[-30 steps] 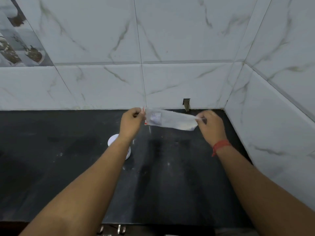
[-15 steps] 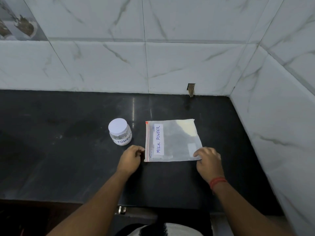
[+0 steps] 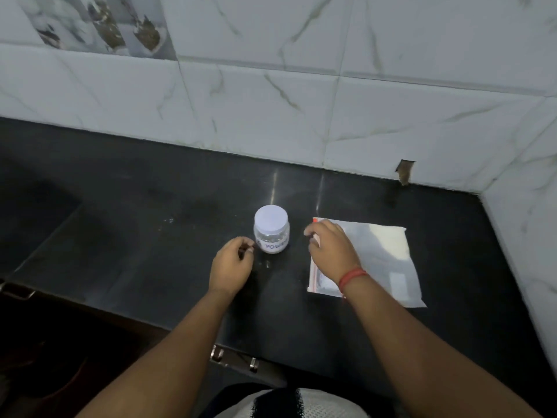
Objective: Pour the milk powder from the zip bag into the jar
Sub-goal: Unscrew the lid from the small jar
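A small clear jar (image 3: 272, 230) with a white lid and a handwritten label stands upright on the black counter (image 3: 150, 236). The clear zip bag (image 3: 379, 260) with a red zip strip lies flat to its right, white powder gathered at its far end. My left hand (image 3: 232, 263) hovers just left of the jar, fingers loosely curled, holding nothing. My right hand (image 3: 330, 251) is over the bag's near-left part, just right of the jar, fingers apart and empty. A red thread band circles my right wrist.
White marble-look tiled walls (image 3: 301, 116) close off the back and the right side of the counter. A small notch (image 3: 404, 171) is cut in the back wall's base. Metal hooks (image 3: 235, 359) hang under the counter's front edge.
Both hands have let go of the bag, which now lies flat on the counter, and have moved left toward the jar. The camera has swung left.
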